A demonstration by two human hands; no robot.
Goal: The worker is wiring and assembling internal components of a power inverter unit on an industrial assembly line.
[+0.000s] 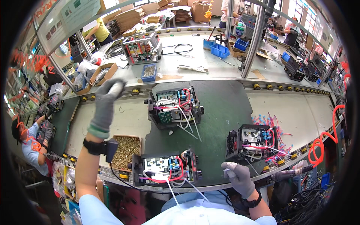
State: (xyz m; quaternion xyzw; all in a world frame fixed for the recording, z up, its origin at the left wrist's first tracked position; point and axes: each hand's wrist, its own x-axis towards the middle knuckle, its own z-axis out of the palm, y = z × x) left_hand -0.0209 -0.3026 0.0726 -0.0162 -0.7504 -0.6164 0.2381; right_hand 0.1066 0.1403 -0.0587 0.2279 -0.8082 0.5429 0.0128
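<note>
Left hand and right hand: fingers curled, contents unclear; unit just beyond right fingers, probably heavy, stiff, fragile inside, best held by casing sides.

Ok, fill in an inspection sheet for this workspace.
Surface: dark green mat over a pale worktop.
Workpieces: three open-topped electronic units on the mat, internal wiring exposed.
Clutter: carton of brass-coloured fasteners left of the nearest unit; locking pliers on the far bench.
Hands: left gloved hand raised; right gloved hand near the mat's front edge; grips unclear.
Cables: pink-red wires with blue ends heaped by the right unit; black cables tangled at lower right.
Surroundings: co-worker in light blue at left.
</note>
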